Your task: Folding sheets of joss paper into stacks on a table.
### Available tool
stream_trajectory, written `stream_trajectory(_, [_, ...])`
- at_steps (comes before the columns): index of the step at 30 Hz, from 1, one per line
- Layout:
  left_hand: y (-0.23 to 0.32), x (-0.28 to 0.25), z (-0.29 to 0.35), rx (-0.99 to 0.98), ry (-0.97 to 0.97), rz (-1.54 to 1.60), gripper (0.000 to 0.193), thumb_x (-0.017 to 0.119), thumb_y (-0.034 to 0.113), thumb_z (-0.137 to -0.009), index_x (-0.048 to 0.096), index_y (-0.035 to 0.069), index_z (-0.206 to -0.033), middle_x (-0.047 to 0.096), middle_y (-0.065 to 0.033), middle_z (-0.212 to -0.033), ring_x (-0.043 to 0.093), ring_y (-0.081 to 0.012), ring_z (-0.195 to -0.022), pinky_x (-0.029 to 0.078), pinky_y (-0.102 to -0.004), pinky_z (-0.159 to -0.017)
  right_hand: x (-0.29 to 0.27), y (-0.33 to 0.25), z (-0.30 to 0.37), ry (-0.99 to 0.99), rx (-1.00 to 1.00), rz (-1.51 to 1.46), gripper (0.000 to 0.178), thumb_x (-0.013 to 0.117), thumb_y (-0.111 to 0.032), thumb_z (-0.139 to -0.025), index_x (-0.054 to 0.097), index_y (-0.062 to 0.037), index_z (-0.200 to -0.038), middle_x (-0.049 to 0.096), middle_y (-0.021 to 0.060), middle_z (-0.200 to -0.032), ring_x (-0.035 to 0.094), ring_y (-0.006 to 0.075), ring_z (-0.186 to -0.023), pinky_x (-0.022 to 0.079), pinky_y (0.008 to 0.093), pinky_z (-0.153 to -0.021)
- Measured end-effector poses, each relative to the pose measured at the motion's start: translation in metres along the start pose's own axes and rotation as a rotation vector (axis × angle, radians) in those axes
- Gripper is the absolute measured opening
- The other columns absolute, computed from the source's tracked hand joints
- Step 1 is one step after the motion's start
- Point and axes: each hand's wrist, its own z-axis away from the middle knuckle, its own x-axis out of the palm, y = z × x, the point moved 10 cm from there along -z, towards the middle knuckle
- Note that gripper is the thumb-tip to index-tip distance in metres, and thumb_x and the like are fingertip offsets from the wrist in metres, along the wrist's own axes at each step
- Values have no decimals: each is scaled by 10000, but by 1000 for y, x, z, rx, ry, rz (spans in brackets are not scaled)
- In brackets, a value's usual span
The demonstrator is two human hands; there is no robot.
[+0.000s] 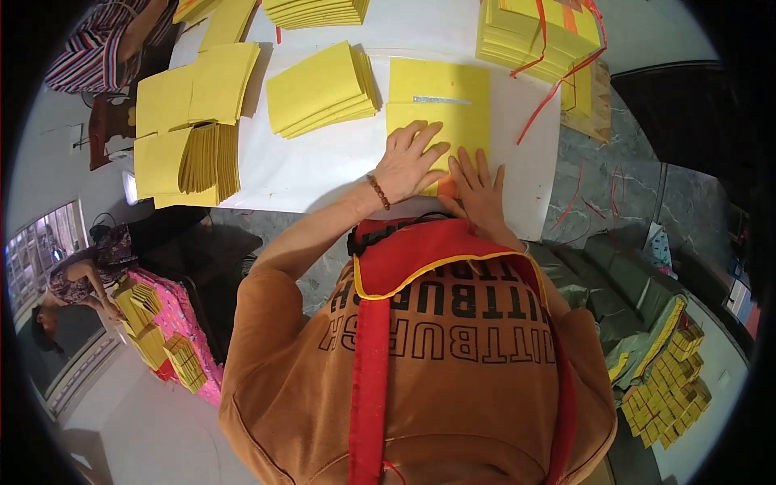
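A stack of yellow paper sheets (440, 97) with a thin silver strip across it lies on the white table (323, 166), right in front of me. My left hand (408, 158), with a bead bracelet at the wrist, lies flat on the near part of the sheets, fingers spread. My right hand (478, 190) presses flat on the near edge of the same stack, beside a small orange patch. Neither hand grips anything.
More yellow sheet piles: a fanned one (323, 89) to the left, folded ones (190, 121) further left, a tall bundle tied with red string (537, 36) at far right. A person in stripes (109, 40) sits at upper left; another person (77, 283) works with yellow stacks at the left.
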Motion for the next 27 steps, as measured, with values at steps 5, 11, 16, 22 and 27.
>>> stream_trajectory(5, [16,6,0,146,-130,-169,486,564,231,-812,470,35,-1246,469,-163,-1240,445,-317,-1106,366,-430,-906,-12,3,-6,-36,21,-107,555,497,-402,-897,402,-79,-1339,397,98,-1387,348,298,-1291,262,588,-989])
stream_trajectory(11, [27,10,4,150,-61,-409,582,545,150,-740,433,-14,-1288,507,-198,-1208,512,-303,-1028,429,-409,-842,-20,86,-4,397,664,-1369,330,402,-236,-975,539,24,-1126,645,73,-811,609,165,-853,430,306,-869])
stream_trajectory(16, [17,-39,-9,142,14,-150,534,566,63,-716,486,-12,-1238,549,-170,-1184,537,-289,-1034,439,-383,-844,-37,96,-11,497,651,-1306,333,395,-246,-977,552,17,-1107,632,63,-809,589,149,-831,424,296,-848])
stream_trajectory(22, [-58,-151,13,-27,402,-336,532,541,-50,-684,539,39,-1209,574,-130,-1187,554,-275,-988,426,-368,-843,-44,95,-13,446,582,-1162,338,390,-251,-979,552,21,-1100,627,64,-843,583,135,-833,435,291,-848])
stream_trajectory(27, [-120,-151,41,-217,405,-423,518,515,-86,-700,546,41,-1202,585,-126,-1169,548,-299,-967,425,-368,-857,-26,83,-10,361,600,-1179,324,395,-233,-977,580,21,-1058,612,39,-827,533,107,-818,412,266,-821])
